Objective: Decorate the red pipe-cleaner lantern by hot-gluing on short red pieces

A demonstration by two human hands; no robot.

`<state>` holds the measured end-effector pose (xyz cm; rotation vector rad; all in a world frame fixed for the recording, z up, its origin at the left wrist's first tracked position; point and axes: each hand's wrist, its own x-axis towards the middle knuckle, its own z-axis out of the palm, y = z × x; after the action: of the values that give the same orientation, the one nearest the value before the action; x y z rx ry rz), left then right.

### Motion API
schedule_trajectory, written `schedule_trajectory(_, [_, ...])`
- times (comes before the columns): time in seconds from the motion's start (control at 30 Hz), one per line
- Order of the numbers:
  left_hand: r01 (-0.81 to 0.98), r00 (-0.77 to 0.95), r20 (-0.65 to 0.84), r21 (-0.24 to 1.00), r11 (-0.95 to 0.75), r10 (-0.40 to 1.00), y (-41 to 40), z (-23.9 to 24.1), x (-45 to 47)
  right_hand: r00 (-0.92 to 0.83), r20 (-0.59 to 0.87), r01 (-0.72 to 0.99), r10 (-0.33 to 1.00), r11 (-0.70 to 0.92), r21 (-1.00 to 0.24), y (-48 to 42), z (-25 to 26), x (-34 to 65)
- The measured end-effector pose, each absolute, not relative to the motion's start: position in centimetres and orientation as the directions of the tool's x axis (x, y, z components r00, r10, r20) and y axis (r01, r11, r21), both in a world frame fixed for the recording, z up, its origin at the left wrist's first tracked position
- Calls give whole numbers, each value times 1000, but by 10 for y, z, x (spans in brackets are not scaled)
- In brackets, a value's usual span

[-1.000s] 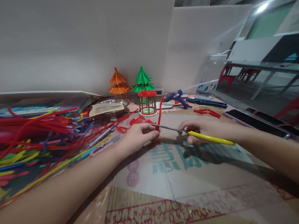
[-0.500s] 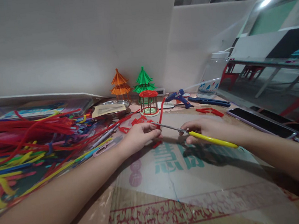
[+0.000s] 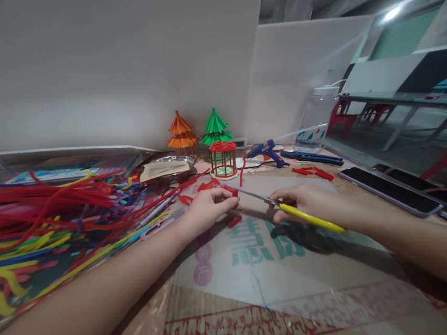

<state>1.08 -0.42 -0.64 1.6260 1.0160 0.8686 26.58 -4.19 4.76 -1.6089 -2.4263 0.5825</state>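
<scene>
My left hand (image 3: pixel 207 208) is closed in a pinch on a short red pipe-cleaner piece (image 3: pixel 231 190). Facing it, my right hand (image 3: pixel 309 201) grips yellow-handled scissors (image 3: pixel 291 211), whose metal blades point left toward the left fingertips. A cut red piece (image 3: pixel 234 221) lies on the cardboard (image 3: pixel 259 290) just below the left hand. More red offcuts (image 3: pixel 205 185) are scattered behind the hands. A thin red strip (image 3: pixel 241 170) stands near the small red-roofed pavilion (image 3: pixel 223 159).
A big heap of coloured pipe cleaners (image 3: pixel 46 216) fills the left. Orange (image 3: pixel 181 132) and green (image 3: pixel 215 126) paper pagodas stand at the wall. A blue glue gun (image 3: pixel 264 150), a plastic jar (image 3: pixel 314 122), a metal dish (image 3: pixel 171 164) and a phone (image 3: pixel 387 191) lie around.
The long red strip between my hands is now shorter, and a cut piece has dropped onto the cardboard below my left hand. The camera tilted slightly.
</scene>
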Motion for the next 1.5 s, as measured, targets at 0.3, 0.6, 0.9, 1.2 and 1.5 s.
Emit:
schedule_trajectory(0.3, [615,268,377,641,-459,886,19,-7,-13,-336,91,892,937,348,-289,-27,40,281])
schedule_trajectory(0.6, [579,211,466,648,-494,859,23,-17,-9,-523,31,841,852,522,-143,-47,31,268])
schedule_trajectory(0.9, [613,263,494,578,-539,829,16,-14,-9,-592,114,797,798,600,-66,-38,38,268])
schedule_trajectory(1.2, [470,300,421,716,-517,856,3,-8,-2,-430,260,899,865,437,32,60,26,241])
schedule_trajectory(1.5, [281,303,314,873,-400,900,-3,-8,7,-418,343,886,841,461,-49,62,15,225])
